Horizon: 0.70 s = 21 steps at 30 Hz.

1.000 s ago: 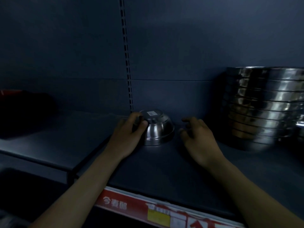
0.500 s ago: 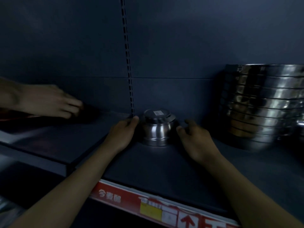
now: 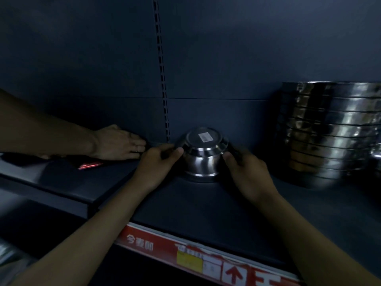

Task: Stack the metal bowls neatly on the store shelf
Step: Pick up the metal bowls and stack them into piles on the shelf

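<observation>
Bowl [image 3: 203,159], upturned on the shelf [image 3: 185,205], is now gripped on both sides by left hand [image 3: 156,167] and right hand [image 3: 248,173]; earlier they only flanked it.

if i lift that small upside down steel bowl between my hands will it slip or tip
The small upturned shiny steel bowl looks rigid and probably light. Its polished, curved wall may slip, so the two-sided grip of left hand and right hand seems wise. Resting rim-down on the dark shelf, it likely slides rather than tips.
</observation>
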Each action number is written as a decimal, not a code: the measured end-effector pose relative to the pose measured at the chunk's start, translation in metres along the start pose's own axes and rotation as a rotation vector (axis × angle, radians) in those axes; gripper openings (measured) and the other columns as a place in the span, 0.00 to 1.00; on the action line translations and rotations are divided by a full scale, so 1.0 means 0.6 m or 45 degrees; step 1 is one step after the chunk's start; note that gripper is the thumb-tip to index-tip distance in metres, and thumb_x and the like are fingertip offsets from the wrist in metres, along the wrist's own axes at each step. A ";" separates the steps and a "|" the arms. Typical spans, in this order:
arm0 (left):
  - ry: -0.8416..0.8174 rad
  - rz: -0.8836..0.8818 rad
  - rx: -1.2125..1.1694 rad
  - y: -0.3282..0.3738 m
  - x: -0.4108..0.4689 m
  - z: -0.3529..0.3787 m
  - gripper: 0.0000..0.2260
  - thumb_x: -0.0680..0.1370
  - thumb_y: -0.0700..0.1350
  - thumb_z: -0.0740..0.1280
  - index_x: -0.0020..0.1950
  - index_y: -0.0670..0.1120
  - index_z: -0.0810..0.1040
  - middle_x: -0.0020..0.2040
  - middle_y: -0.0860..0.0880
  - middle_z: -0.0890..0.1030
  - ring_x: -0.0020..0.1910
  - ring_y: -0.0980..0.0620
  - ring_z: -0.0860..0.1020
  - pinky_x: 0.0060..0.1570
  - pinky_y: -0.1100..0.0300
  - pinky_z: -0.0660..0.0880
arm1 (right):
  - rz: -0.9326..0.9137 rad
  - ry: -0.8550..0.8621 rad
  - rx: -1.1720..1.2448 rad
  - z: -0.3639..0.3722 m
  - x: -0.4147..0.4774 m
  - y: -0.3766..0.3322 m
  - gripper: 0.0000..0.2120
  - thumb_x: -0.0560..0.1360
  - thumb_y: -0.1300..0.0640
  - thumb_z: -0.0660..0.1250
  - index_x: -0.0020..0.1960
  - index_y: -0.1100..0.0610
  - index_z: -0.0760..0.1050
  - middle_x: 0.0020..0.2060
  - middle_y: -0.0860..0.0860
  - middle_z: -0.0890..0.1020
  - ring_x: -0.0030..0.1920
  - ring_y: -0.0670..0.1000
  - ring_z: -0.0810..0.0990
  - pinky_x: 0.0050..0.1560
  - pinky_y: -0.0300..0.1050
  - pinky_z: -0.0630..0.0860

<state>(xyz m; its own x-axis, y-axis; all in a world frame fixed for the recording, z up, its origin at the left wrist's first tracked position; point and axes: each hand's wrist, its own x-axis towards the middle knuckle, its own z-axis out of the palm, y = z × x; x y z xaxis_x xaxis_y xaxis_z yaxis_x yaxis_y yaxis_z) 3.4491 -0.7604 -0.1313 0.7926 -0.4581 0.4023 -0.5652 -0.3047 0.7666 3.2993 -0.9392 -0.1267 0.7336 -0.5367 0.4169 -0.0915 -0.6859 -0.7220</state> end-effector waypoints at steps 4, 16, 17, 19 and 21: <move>0.088 0.130 -0.098 0.007 -0.004 0.005 0.10 0.77 0.48 0.70 0.58 0.50 0.81 0.50 0.59 0.83 0.49 0.69 0.79 0.48 0.76 0.70 | -0.007 0.120 0.100 -0.003 -0.002 -0.005 0.17 0.81 0.46 0.63 0.64 0.54 0.75 0.58 0.54 0.84 0.60 0.55 0.81 0.59 0.46 0.74; 0.192 0.352 -0.295 0.005 -0.003 0.012 0.27 0.70 0.36 0.77 0.65 0.53 0.75 0.60 0.45 0.81 0.54 0.51 0.81 0.51 0.66 0.77 | -0.165 0.294 0.362 -0.004 -0.001 -0.009 0.24 0.75 0.57 0.72 0.69 0.54 0.71 0.58 0.48 0.81 0.59 0.47 0.79 0.62 0.41 0.74; 0.194 0.351 -0.317 0.006 -0.004 0.012 0.27 0.70 0.35 0.77 0.64 0.55 0.74 0.60 0.44 0.80 0.54 0.52 0.81 0.51 0.67 0.77 | -0.159 0.286 0.375 -0.003 -0.001 -0.009 0.26 0.75 0.58 0.73 0.71 0.54 0.70 0.60 0.48 0.80 0.60 0.47 0.78 0.64 0.43 0.74; 0.189 0.358 -0.361 0.009 -0.005 0.012 0.28 0.71 0.33 0.76 0.64 0.55 0.73 0.61 0.43 0.80 0.55 0.53 0.80 0.51 0.68 0.77 | -0.141 0.261 0.385 -0.002 0.002 -0.008 0.32 0.74 0.59 0.74 0.74 0.55 0.66 0.66 0.50 0.77 0.64 0.47 0.77 0.67 0.45 0.73; 0.180 0.360 -0.400 0.010 -0.006 0.013 0.28 0.71 0.33 0.75 0.66 0.52 0.73 0.63 0.42 0.79 0.58 0.54 0.80 0.51 0.69 0.76 | -0.140 0.236 0.356 -0.001 0.003 -0.007 0.37 0.73 0.61 0.75 0.77 0.55 0.62 0.69 0.50 0.72 0.66 0.48 0.75 0.69 0.43 0.71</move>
<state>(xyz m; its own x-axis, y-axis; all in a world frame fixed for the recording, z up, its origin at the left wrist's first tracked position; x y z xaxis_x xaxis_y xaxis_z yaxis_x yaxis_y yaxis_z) 3.4411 -0.7672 -0.1321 0.6525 -0.3618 0.6658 -0.6848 0.0946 0.7226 3.3007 -0.9378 -0.1226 0.5919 -0.5645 0.5753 0.1884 -0.5971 -0.7797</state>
